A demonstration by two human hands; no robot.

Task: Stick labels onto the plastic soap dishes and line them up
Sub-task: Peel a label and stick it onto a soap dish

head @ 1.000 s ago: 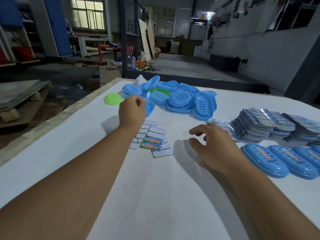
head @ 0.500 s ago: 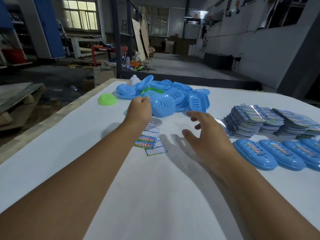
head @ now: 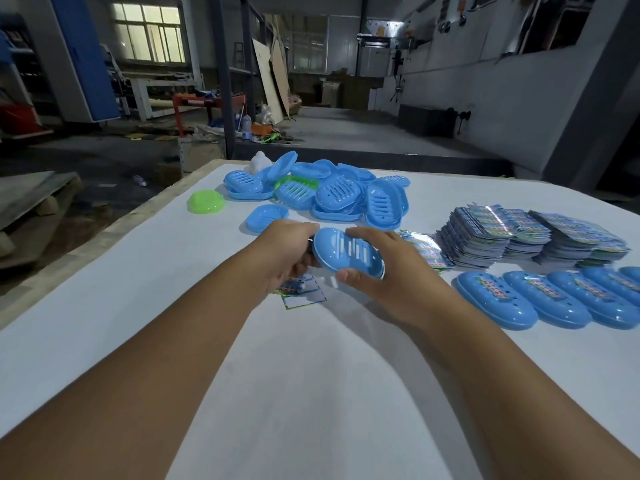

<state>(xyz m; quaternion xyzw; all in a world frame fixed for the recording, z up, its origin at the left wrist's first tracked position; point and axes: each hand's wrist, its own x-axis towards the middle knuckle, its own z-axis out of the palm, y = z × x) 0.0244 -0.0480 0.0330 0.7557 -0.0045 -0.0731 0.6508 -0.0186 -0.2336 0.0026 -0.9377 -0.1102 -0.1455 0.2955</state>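
Two hands grasp one blue slotted soap dish (head: 346, 252) above the white table (head: 311, 393); the left hand (head: 285, 252) grips its left end, the right hand (head: 384, 268) clasps its right side; a heap of blue dishes (head: 332, 194) lies beyond; labelled dishes (head: 540, 299) line up at right, label stacks (head: 512, 233) behind them.

Open bench (head: 311, 393) is left in front of both forearms, while passage is blocked beyond by the heap of soap dishes (head: 332, 195), rightward by label stacks (head: 519, 233) and the row of labelled dishes (head: 554, 299).
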